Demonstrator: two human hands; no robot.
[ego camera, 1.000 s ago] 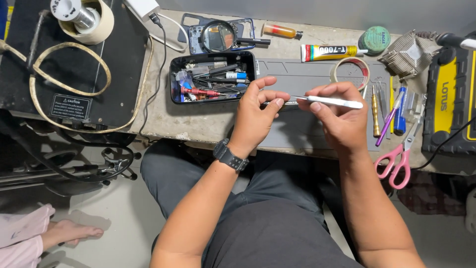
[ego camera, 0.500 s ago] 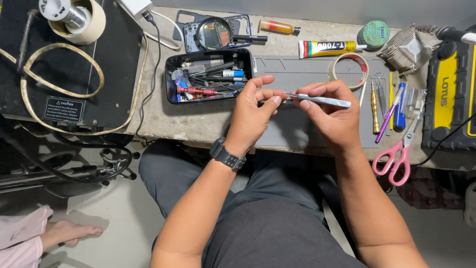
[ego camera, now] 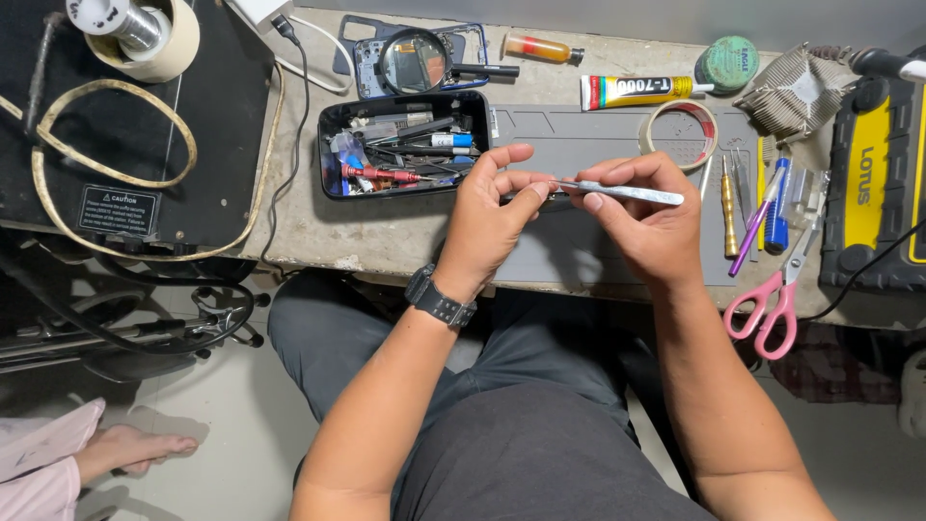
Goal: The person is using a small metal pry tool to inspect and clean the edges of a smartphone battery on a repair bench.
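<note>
My right hand point(ego camera: 648, 224) holds a slim metal tool point(ego camera: 627, 193), like tweezers or a scalpel handle, level over the grey work mat point(ego camera: 579, 145). My left hand point(ego camera: 492, 217) pinches the tool's left tip between thumb and forefinger; whatever sits at the tip is too small to tell. A black watch point(ego camera: 439, 299) is on my left wrist. Both hands hover just above the mat's near half.
A black tray of small tools point(ego camera: 403, 145) lies left of the mat. Behind are a magnifier on an opened phone point(ego camera: 415, 60), a glue tube point(ego camera: 641, 92), a tape roll point(ego camera: 680, 130). Pink scissors point(ego camera: 772, 299), screwdrivers point(ego camera: 767, 203) and a yellow-black case point(ego camera: 873, 183) lie right. Another person's bare foot point(ego camera: 130, 449) rests lower left.
Both hands have drawn slightly closer together on the tool, and my left fingers now pinch its tip. The view has shifted a little.
</note>
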